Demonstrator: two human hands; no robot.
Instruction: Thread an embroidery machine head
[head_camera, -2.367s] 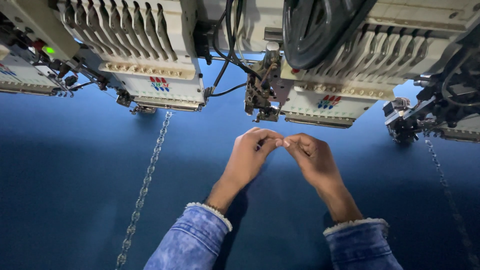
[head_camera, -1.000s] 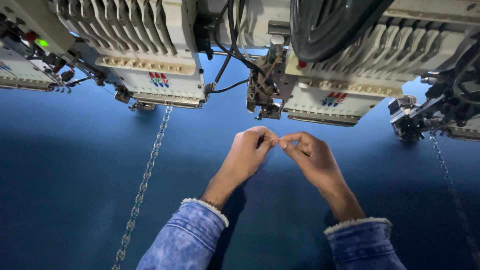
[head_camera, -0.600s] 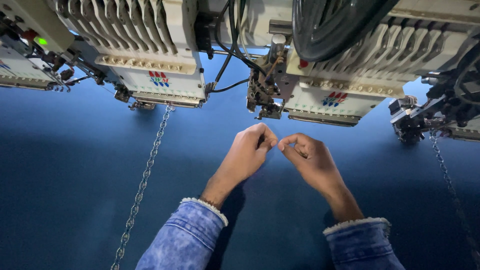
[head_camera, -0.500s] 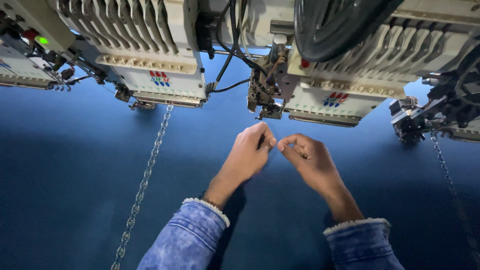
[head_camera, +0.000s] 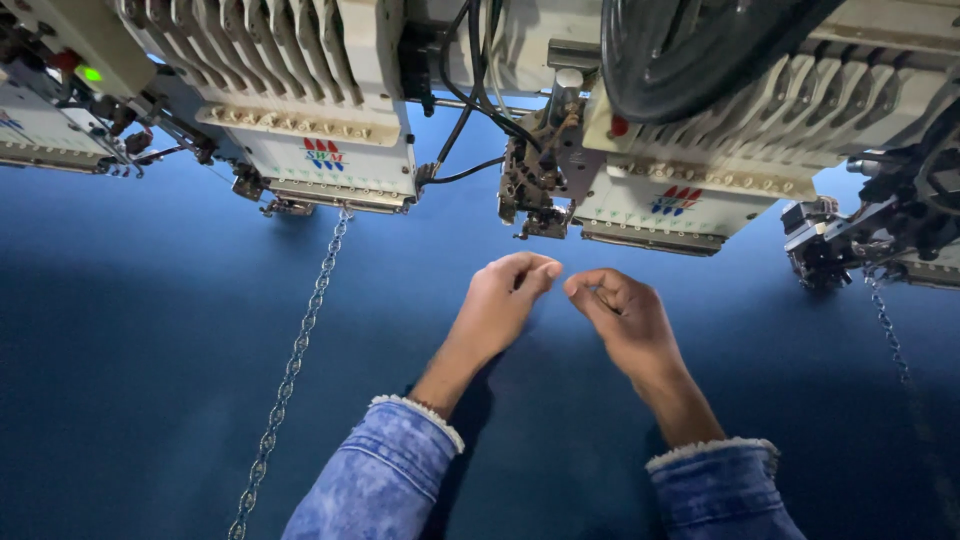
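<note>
We held our left hand (head_camera: 502, 300) and right hand (head_camera: 618, 312) over the dark blue fabric (head_camera: 150, 330), fingertips pinched, just apart; any thread between them was too fine to see. Embroidery heads (head_camera: 330, 150) hung just beyond, with stitched chain lines (head_camera: 300, 345) alongside.

Both forearms reach forward in frayed-cuffed denim sleeves, the left hand (head_camera: 497, 305) and right hand (head_camera: 622, 315) held close together but apart, each with thumb and fingertips pinched and the remaining fingers loosely curled, knuckles up.
</note>
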